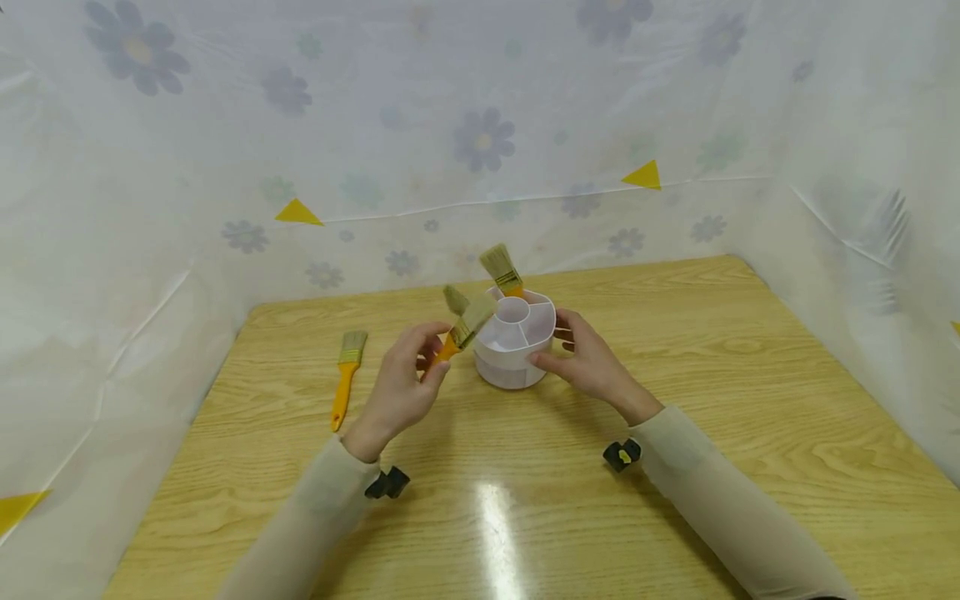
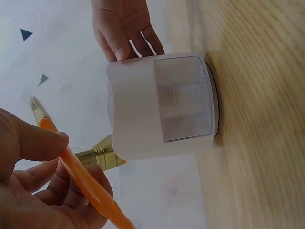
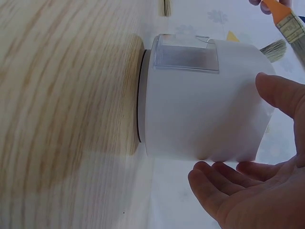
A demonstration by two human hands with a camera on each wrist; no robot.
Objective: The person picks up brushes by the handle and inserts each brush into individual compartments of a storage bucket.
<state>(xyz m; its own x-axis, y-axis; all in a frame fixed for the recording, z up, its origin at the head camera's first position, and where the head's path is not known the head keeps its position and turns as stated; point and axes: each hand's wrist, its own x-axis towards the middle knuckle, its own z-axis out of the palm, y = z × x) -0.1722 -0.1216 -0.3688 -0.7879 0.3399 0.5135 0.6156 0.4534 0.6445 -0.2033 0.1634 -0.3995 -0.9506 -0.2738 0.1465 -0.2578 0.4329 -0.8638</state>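
Sleeves (image 1: 738, 500) up close, then left hand (image 1: 402, 385) pinching a brush (image 1: 465, 331) slanted bristles-up toward the white organizer (image 1: 504, 363) just right, which the right hand (image 1: 592, 367) grips.

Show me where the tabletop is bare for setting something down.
The tabletop is bare right of the organizer and right hand, and between the sleeves in front. A narrower strip lies left of the loose brush. It is crowded at the organizer, between the right hand and the left hand with the held brush.
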